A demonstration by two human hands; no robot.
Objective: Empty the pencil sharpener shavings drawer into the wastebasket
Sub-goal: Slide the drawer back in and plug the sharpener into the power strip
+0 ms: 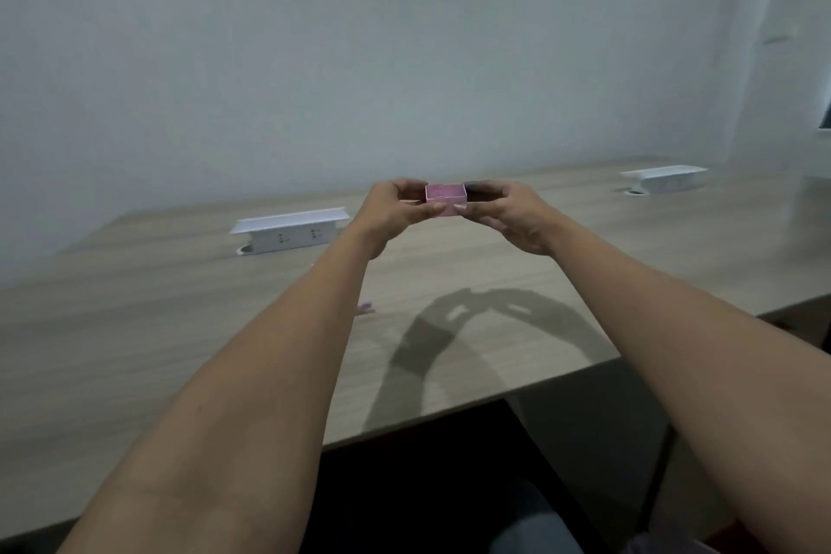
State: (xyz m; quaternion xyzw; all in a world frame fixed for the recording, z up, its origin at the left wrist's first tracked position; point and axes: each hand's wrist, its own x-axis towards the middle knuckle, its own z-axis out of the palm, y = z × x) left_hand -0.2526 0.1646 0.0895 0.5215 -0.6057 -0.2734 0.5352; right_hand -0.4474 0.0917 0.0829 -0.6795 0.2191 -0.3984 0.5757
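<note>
The pink shavings drawer (pixel 445 194) is out of the sharpener and held level in the air above the bench (pixel 180 319), so the carrying step is in hand; no wastebasket is in view, and the next move calls for finding it and tipping the drawer over it. Both arms reach forward, the left hand (pixel 395 207) and right hand (pixel 508 211) with fingers clamped on the drawer's ends.

1. Both bare forearms reach forward and converge at the centre, raised.
2. The left hand (pixel 395 207) has thumb below and fingers curled above, pinching a small pink drawer (pixel 446 193).
3. The right hand (pixel 508 211) mirrors it, fingertips gripping the drawer's other end.
</note>
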